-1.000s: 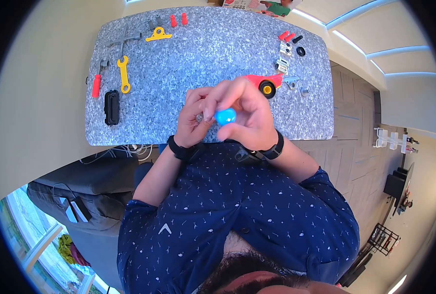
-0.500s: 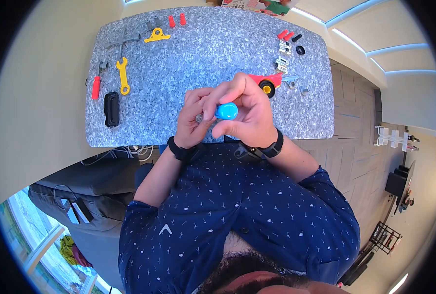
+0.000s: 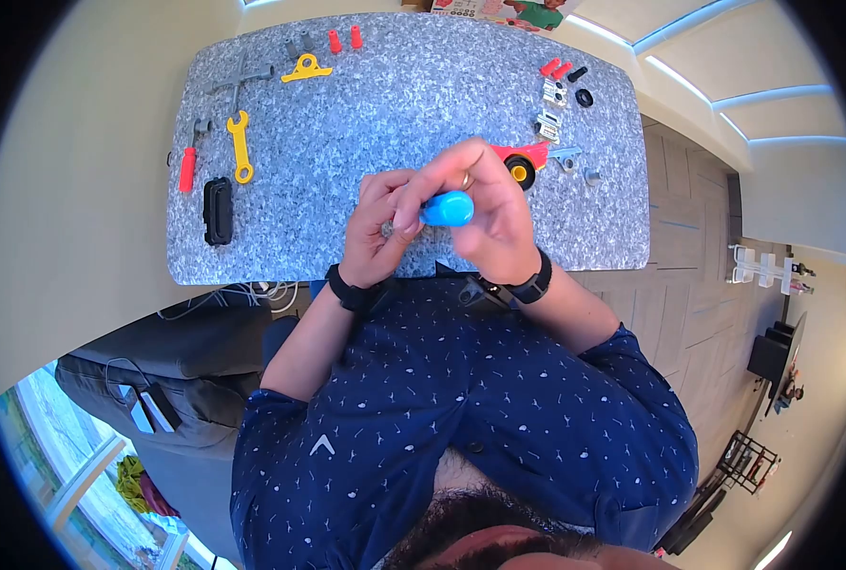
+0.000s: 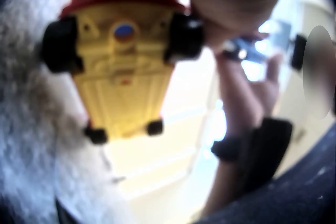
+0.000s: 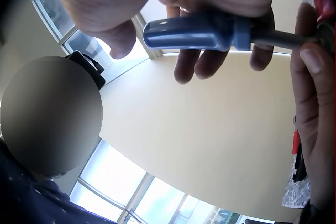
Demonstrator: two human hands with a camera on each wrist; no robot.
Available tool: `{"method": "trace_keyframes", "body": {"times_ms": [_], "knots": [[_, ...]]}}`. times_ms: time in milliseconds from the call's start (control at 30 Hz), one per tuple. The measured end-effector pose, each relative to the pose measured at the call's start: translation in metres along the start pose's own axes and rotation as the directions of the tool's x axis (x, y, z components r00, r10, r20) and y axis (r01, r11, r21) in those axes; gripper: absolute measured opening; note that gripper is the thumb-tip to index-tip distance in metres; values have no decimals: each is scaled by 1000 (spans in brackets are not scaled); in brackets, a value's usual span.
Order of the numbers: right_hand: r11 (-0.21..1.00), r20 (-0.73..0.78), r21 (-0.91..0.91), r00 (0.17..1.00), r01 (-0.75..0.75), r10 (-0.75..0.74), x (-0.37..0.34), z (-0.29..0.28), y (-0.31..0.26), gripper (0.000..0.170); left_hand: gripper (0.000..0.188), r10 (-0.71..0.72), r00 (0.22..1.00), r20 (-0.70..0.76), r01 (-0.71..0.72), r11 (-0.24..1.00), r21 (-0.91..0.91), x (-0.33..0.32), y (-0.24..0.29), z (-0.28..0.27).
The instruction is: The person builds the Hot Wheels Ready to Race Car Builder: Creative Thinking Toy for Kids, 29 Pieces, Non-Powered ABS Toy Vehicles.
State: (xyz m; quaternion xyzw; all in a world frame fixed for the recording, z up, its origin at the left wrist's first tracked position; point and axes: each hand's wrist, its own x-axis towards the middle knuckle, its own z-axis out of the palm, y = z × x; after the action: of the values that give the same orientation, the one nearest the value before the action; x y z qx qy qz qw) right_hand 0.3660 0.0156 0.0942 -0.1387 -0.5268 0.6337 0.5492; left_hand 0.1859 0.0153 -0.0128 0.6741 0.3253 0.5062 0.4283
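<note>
A screwdriver with a bright blue handle (image 3: pixel 450 210) lies across my right hand (image 3: pixel 499 214), whose fingers curl round it. In the right wrist view its shaft (image 5: pixel 275 38) runs to the fingertips of my left hand (image 5: pixel 315 98). My left hand (image 3: pixel 375 223) pinches a small dark piece (image 5: pixel 326 32) at the shaft's tip; the fingers mostly hide it, and I cannot tell its kind. Just beyond the hands, a red toy car (image 3: pixel 528 157) rests on its side. Its yellow underside (image 4: pixel 123 87) and black wheels show in the left wrist view, partly covered by a hand.
On the table's left lie a yellow wrench (image 3: pixel 240 147), a red-handled tool (image 3: pixel 187 169), a black tray (image 3: pixel 218 211) and a grey hammer (image 3: pixel 240 81). A yellow bracket (image 3: pixel 307 67) and red pegs (image 3: pixel 336 41) sit at the back. Small parts (image 3: pixel 548 125) line the right side.
The blue handle has turned more sideways and shifted slightly right, and more of its length shows. My right fingers and thumb have moved round it. My left hand has stayed in place.
</note>
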Motion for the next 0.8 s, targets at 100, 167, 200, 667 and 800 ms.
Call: {"method": "trace_keyframes", "body": {"times_ms": [100,167,200,667,800], "knots": [[996,140,-84,990,1,11,2,-12,-2,32,31,48,999,-18,-48,999,1,1,-3,1],[995,165,-86,986,50,-35,1,-14,3,31,33,71,997,-27,-72,997,-17,1,-6,2],[997,112,-11,991,75,-73,1,-6,8,30,34,83,996,-31,-84,996,-27,1,-6,2],[967,-66,-250,995,58,-76,-6,-6,16,28,43,79,995,-54,-77,996,35,-1,-11,6],[997,-145,-80,989,7,-19,-19,-18,25,18,44,89,994,-56,-88,996,27,1,-14,6]]}}
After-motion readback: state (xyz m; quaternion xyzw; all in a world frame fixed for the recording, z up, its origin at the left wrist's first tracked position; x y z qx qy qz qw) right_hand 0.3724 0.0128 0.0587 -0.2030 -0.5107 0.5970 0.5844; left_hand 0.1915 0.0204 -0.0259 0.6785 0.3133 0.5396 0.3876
